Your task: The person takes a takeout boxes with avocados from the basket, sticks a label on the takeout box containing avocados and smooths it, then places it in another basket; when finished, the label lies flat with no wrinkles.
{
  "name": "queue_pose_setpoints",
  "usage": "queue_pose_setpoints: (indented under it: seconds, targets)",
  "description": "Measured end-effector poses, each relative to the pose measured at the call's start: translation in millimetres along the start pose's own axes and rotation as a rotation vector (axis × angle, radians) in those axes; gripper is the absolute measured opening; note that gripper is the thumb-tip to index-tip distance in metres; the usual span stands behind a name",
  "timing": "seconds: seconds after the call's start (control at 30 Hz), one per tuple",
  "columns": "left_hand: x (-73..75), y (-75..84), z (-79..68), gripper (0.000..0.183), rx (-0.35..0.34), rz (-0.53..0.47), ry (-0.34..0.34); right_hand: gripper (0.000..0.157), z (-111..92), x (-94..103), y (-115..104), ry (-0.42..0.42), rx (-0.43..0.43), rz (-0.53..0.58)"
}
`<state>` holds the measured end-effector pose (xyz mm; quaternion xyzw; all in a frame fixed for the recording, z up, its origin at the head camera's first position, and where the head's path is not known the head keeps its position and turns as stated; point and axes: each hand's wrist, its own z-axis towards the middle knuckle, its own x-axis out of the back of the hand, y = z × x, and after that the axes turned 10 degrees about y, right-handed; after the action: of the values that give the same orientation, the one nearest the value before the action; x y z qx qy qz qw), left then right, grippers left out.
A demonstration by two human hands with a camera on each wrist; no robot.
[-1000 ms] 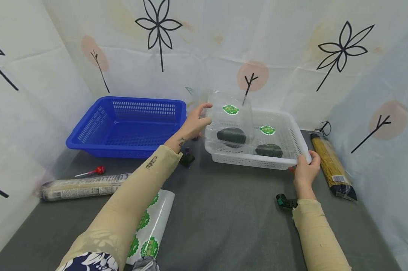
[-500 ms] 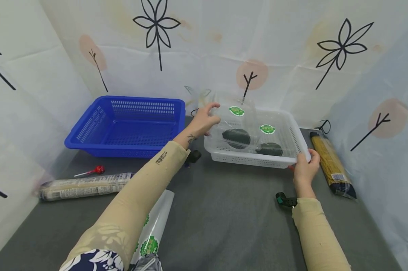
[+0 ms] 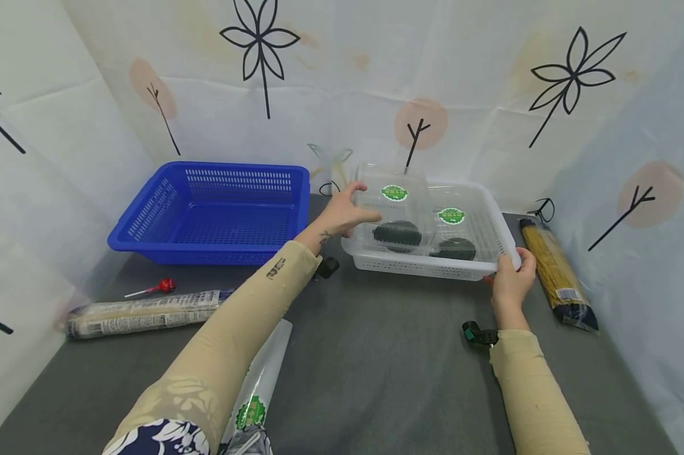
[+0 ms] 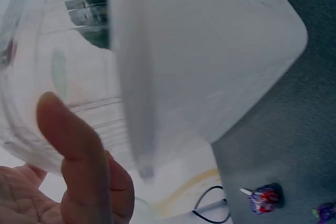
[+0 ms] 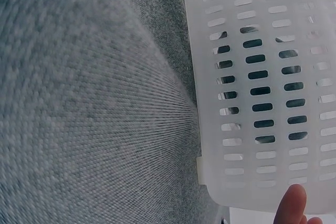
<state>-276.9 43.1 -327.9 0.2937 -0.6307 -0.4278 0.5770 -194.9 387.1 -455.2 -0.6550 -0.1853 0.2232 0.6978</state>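
A white perforated plastic basket [image 3: 418,268] stands at the back right. Inside it are two clear plastic boxes side by side, each with a green label and a dark green rounded thing under the lid. My left hand [image 3: 342,213] is at the left box [image 3: 401,210], thumb and index finger spread apart at its left side. In the left wrist view, the fingers [image 4: 79,150] stand out beside the box and the basket rim. My right hand [image 3: 512,292] grips the basket's front right corner, near the right box [image 3: 454,235]. Its other fingers are partly hidden under the rim.
A blue basket [image 3: 205,253] stands at the back left. Before it lie a red lollipop [image 3: 166,285] and a long printed packet [image 3: 148,314]. A roll of green labels [image 3: 259,385] is nearer. A yellow packet [image 3: 556,275] lies at the right.
The left box has moved right, then come down into the white basket beside the other box. My left thumb and index finger have spread wider. The right hand has stayed at its corner.
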Motion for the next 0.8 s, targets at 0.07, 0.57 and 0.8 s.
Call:
queue_pose_setpoints:
  seconds: [0.07, 0.57, 0.8]
  targets:
    - [0.0, -2.2, -0.1, 0.079, 0.037, 0.005, -0.012, 0.034, -0.9, -0.2, -0.3, 0.001, 0.005, -0.003]
    - [5.4, -0.4, -5.3, 0.080, 0.017, 0.155, -0.020, 0.036, -25.3, -7.1, -27.8, 0.036, -0.010, -0.085]
    - [6.9, 7.4, -11.2, 0.081, -0.027, 0.349, 0.015, 0.042, -43.7, 1.4, -54.7, 0.056, 0.021, -0.225]
